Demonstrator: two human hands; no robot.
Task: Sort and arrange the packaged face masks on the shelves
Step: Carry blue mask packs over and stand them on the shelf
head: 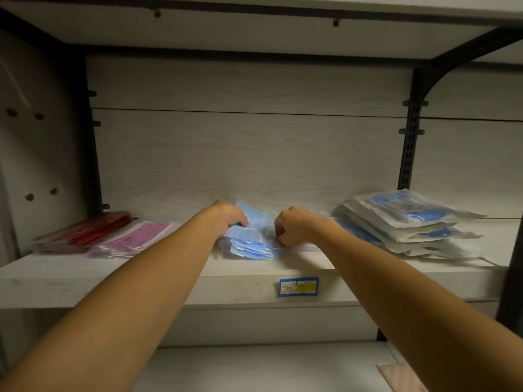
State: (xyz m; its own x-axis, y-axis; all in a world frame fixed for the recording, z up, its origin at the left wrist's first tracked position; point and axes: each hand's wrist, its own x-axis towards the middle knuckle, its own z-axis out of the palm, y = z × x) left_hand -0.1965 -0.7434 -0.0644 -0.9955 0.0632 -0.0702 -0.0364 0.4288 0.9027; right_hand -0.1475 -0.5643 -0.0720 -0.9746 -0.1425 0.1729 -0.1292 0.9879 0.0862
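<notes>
Pale wood-grain shelf (pixel 99 274) boards carry everything. At the middle, a fanned stack of light blue masks in clear wrappers (pixel 249 244) is held from both sides: the left hand (pixel 229 217) is curled over its left edge, the right hand (pixel 293 229) pinches the right wrapper edge, apparently to square it. Pink patterned packets (pixel 135 239) and red packets (pixel 93 227) lie left; a slumped pile of white-and-blue pouches (pixel 410 222) lies right.

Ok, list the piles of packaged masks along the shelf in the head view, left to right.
Red mask packs → pink mask packs → light blue mask stack, gripped between left hand and right hand → clear-bagged blue masks.
</notes>
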